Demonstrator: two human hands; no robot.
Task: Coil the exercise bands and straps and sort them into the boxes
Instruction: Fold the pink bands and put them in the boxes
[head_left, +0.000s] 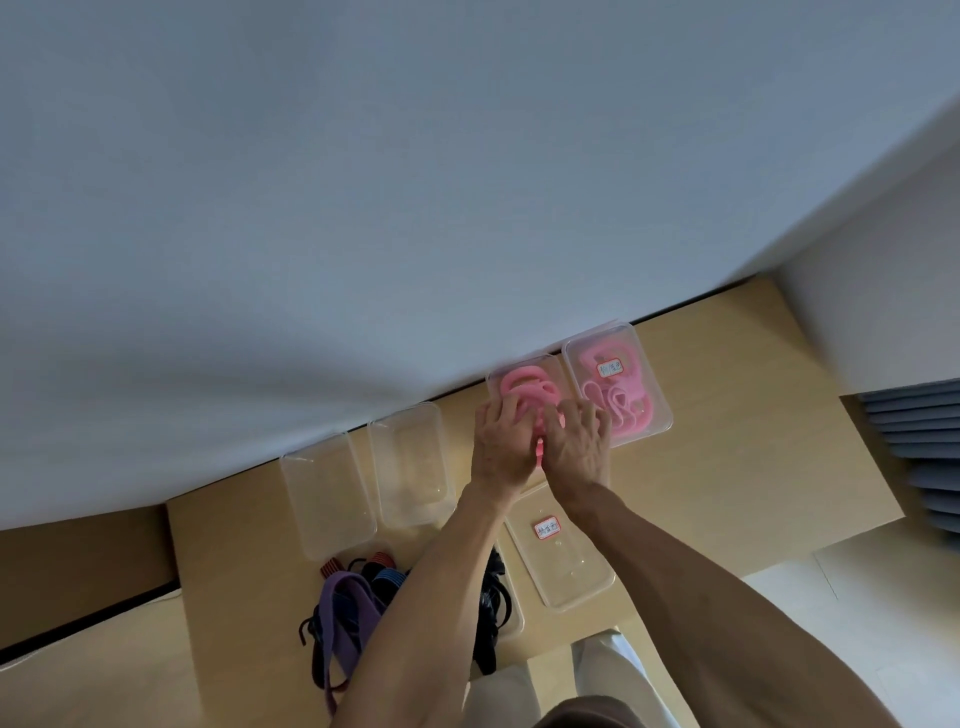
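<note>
Both forearms reach out; my left hand (501, 441) and right hand (574, 447) pinch a pink band (522, 387) over the box (493, 379) beneath, where its springy coil could pop loose.

Looks like a plain office or a staged sorting station, not a home. Light wood desk (727, 415) pushed against a bare white wall (415, 182), no decor. Row of identical clear boxes (410, 462) along the wall, two of the containers with small red-bordered handwritten labels (548, 528). Stack of grey-blue panels (924, 447) at the right edge; can't tell what they are. Pale floor (857, 597) beside the desk.
</note>
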